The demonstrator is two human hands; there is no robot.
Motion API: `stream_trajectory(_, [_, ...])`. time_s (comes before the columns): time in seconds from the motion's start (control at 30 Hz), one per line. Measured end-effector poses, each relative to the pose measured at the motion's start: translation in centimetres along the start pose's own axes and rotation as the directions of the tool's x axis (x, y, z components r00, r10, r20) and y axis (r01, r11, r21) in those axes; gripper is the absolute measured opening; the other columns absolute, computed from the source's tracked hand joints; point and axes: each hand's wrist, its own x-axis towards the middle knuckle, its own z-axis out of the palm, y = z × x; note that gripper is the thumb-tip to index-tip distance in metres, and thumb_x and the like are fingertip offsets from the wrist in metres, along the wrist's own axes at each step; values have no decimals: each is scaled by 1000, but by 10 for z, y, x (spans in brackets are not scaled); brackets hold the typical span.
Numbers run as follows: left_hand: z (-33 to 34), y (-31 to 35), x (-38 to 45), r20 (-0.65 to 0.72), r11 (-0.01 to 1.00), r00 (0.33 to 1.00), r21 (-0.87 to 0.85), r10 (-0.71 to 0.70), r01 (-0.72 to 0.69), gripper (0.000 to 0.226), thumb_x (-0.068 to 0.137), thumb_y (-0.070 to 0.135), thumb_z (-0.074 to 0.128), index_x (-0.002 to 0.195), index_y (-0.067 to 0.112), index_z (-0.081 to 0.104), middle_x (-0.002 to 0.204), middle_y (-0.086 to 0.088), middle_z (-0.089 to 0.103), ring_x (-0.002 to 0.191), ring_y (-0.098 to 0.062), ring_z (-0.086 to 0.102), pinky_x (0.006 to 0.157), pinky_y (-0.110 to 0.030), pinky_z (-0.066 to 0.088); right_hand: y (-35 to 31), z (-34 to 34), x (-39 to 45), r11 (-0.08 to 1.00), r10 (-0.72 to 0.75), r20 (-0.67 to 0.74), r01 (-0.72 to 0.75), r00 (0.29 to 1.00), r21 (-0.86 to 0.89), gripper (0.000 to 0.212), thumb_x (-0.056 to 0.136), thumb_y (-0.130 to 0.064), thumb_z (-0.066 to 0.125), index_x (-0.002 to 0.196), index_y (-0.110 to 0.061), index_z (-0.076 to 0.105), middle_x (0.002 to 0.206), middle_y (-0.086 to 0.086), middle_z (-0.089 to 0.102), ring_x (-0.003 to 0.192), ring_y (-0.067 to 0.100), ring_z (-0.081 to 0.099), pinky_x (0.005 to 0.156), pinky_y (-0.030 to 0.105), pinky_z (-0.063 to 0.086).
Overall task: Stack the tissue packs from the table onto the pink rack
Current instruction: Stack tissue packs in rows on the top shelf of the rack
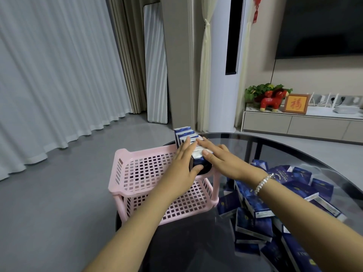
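A pink two-tier plastic rack (137, 171) stands on the left part of a dark glass table (275, 146). Along the right side of its top tier runs a row of dark blue tissue packs (184, 132) standing on edge. My left hand (184, 165) grips the near end of that row, thumb on the front pack and fingers along its left side. From the right, my right hand (218, 158) lies on the same packs with straight fingers. A heap of loose blue tissue packs (275, 203) covers the table to the right.
The rack's lower tier (186, 205) shows only bare grid. Beyond the table lie a grey floor, white curtains at left and a low TV cabinet (304, 124) with a red horse figure and a framed picture at right.
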Motion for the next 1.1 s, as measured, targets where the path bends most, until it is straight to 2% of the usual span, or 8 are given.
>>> stream_trajectory(0.1, [-6, -1, -1, 34, 999, 999, 44, -19, 17, 69, 97, 42, 45, 153, 30, 6, 161, 15, -7, 147, -5, -5, 122, -37, 7, -2, 2, 2, 998, 14, -6, -14, 1000, 62, 45, 99, -42, 31, 144, -43, 24, 155, -20, 10, 132, 9, 17, 106, 31, 19])
stream_trajectory(0.2, [-13, 7, -1, 46, 993, 997, -94, -65, 69, 60, 98, 50, 30, 152, 33, 11, 160, 17, -3, 147, -3, -5, 121, -38, 5, -6, 6, 2, 999, 23, -91, -21, 996, 25, 43, 100, -40, 29, 143, -42, 29, 154, -17, 20, 131, 12, 23, 107, 34, 16])
stream_trajectory(0.43, [-4, 25, 17, -38, 913, 979, -368, -203, 175, 52, 103, 39, 23, 153, 29, 10, 160, 13, -15, 149, -12, 1, 121, -40, 12, -12, 7, 10, 991, -10, -251, 43, 968, 125, 40, 102, -30, 31, 141, -29, 38, 145, -9, 41, 133, 4, 32, 115, 28, 18])
stream_trajectory(0.67, [-2, 10, 40, 29, 900, 967, -362, -252, 245, 54, 105, 24, 21, 153, 16, -3, 160, 7, -16, 147, -7, -7, 120, -29, 2, -2, 20, 16, 951, 95, -216, -24, 972, 309, 42, 102, -30, 27, 142, -28, 39, 149, -10, 36, 134, 5, 33, 105, 18, 25])
stream_trajectory(0.83, [-6, 9, 47, -61, 853, 952, -464, -299, 238, 53, 102, 18, 33, 153, 19, 18, 160, 12, -9, 147, -13, 10, 113, -28, 27, -1, 24, 15, 948, 96, -249, -12, 964, 318, 41, 102, -31, 26, 140, -33, 39, 148, -10, 38, 131, 5, 37, 102, 19, 28])
stream_trajectory(0.93, [-20, 5, 61, -99, 879, 945, -407, -312, 248, 55, 102, 24, 32, 153, 23, 13, 161, 10, -10, 148, -12, 6, 111, -26, 22, -3, 24, 14, 948, 107, -250, -23, 962, 317, 41, 102, -33, 26, 140, -36, 39, 144, -9, 42, 121, 4, 43, 94, 20, 32])
stream_trajectory(1.0, [-24, 0, 68, -32, 917, 959, -302, -283, 260, 55, 103, 25, 27, 154, 21, 8, 161, 9, -8, 149, -11, -2, 119, -33, 10, -3, 25, 15, 950, 105, -254, -22, 962, 312, 41, 102, -33, 25, 140, -36, 38, 146, -9, 41, 125, 6, 42, 95, 19, 31])
stream_trajectory(1.1, [-17, -5, 68, 14, 950, 977, -230, -213, 210, 49, 104, 18, 21, 152, 13, 15, 162, 4, 7, 148, -8, -3, 117, -25, 2, -2, 25, 14, 956, 100, -258, -21, 961, 291, 41, 102, -32, 25, 140, -35, 38, 146, -9, 41, 130, 9, 40, 99, 20, 30])
